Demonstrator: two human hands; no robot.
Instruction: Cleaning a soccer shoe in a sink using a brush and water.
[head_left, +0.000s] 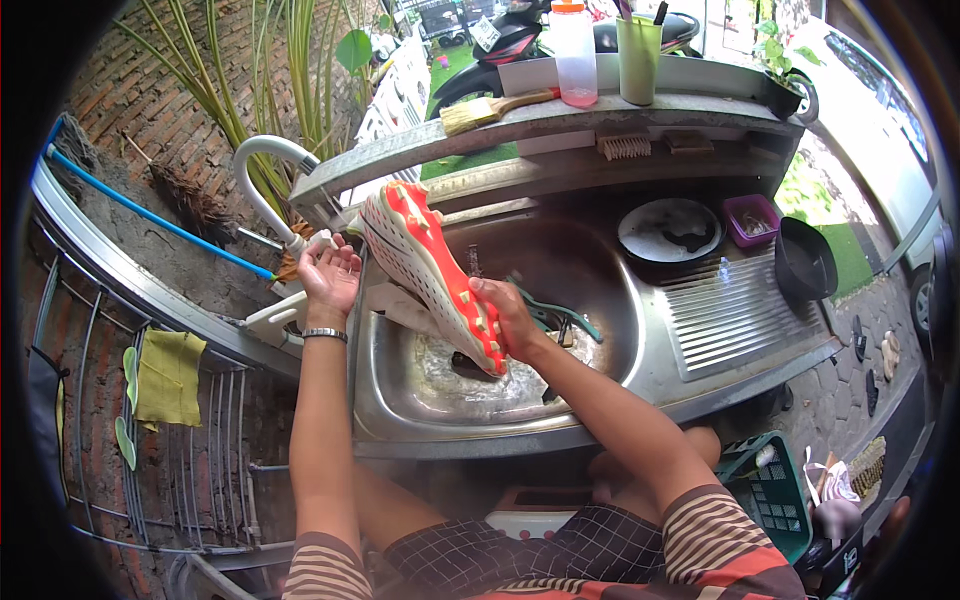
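My right hand (510, 319) grips a white football boot (420, 262) with a red-orange studded sole near one end of it. The boot is tilted over the stainless steel sink basin (600, 382), its sole turned to the right. My left hand (330, 277), palm up with the fingers partly curled, is at the spout end of a white gooseneck faucet (251, 169); whether it touches the spout I cannot tell. Lower in the sink, behind the boot, lies another whitish item, partly hidden. A teal strap-like thing (559, 309) lies beyond my right hand.
A paintbrush (480, 114), a clear bottle (574, 60) and a green cup (639, 64) stand or lie on the ledge. A scrub brush (627, 146) sits below. Right of the basin are a round foamy pan (670, 230), a purple container (750, 220) and a black bowl (805, 259).
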